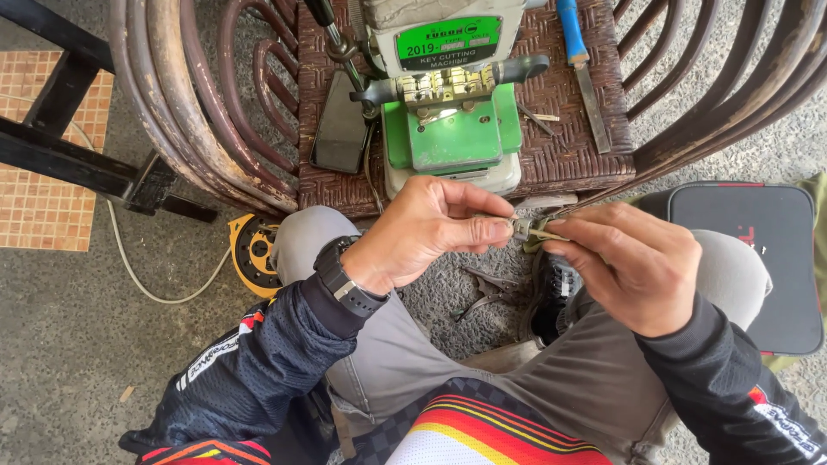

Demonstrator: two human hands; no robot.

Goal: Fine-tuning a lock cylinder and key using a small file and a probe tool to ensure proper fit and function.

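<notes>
Head view, looking down at lap. Left hand [422,232] raised over the knees, wrist bent inward, black watch [345,280] on wrist; thumb and forefinger pinching one end of a small metal key [527,229], remaining fingers curled loosely. Right hand [633,263] opposite, back of hand up, fingertips pressed together on the key's other end. Key held between both hands, just in front of the wicker chair seat [568,155], above the grey trousers. On that seat: green key cutting machine [452,120], black phone [340,129] just left of it, blue-handled file [579,65] to its right. Pliers [487,293] lying on the ground between the knees. Black case [762,258] at right, yellow reel [254,254] at left by the knee.
</notes>
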